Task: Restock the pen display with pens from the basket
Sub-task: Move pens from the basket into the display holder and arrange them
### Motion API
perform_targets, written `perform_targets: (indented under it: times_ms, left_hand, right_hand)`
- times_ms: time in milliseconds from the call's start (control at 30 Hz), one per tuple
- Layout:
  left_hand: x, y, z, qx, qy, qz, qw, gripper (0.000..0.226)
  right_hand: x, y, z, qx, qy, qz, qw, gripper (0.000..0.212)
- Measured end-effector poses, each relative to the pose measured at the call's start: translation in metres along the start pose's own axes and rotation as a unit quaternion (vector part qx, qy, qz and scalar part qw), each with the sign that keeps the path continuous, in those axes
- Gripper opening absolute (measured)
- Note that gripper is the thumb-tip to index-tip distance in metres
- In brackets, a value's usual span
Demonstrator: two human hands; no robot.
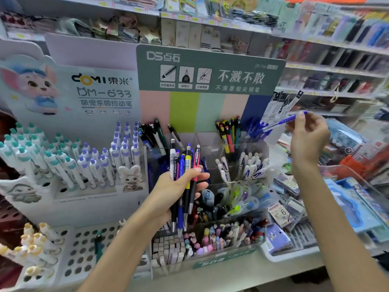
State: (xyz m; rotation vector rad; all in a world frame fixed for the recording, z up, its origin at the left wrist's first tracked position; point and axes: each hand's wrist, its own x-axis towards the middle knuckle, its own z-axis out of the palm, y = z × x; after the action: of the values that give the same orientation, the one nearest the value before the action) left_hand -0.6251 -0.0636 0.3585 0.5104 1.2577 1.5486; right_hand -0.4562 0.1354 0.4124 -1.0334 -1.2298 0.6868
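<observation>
Head view: left hand fingers clamped round a bunch of pens, tips down, just before the clear pen display, right hand fingers pinching one blue pen by its end, tip toward the display's blue-pen compartment.

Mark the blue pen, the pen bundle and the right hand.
blue pen point(280, 122), head view, mid-barrel.
pen bundle point(185, 163), head view, barrels above the left hand's fingers.
right hand point(308, 138), head view, middle of the hand.
</observation>
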Motion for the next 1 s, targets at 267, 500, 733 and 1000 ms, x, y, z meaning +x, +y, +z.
perform_targets:
  times_ms: [267,500,733,1000]
  left_hand:
    - [0.014,-0.010,0.027,-0.009,-0.016,-0.047,0.999,0.014]
    - [0.024,-0.008,0.033,-0.011,-0.025,-0.051,0.998,0.011]
    - [0.030,-0.003,0.033,-0.022,-0.029,-0.050,0.998,0.010]
    - [0.033,0.000,0.034,-0.023,-0.033,-0.052,0.998,0.010]
  right_hand:
    - [0.010,0.028,0.024,-0.207,-0.126,-0.071,0.968,0.023]
    - [0.033,0.019,0.028,-0.310,-0.210,-0.018,0.927,0.035]
    - [0.054,-0.005,0.026,-0.265,-0.251,-0.004,0.931,0.027]
    - [0.030,0.025,0.028,-0.408,-0.227,-0.046,0.883,0.034]
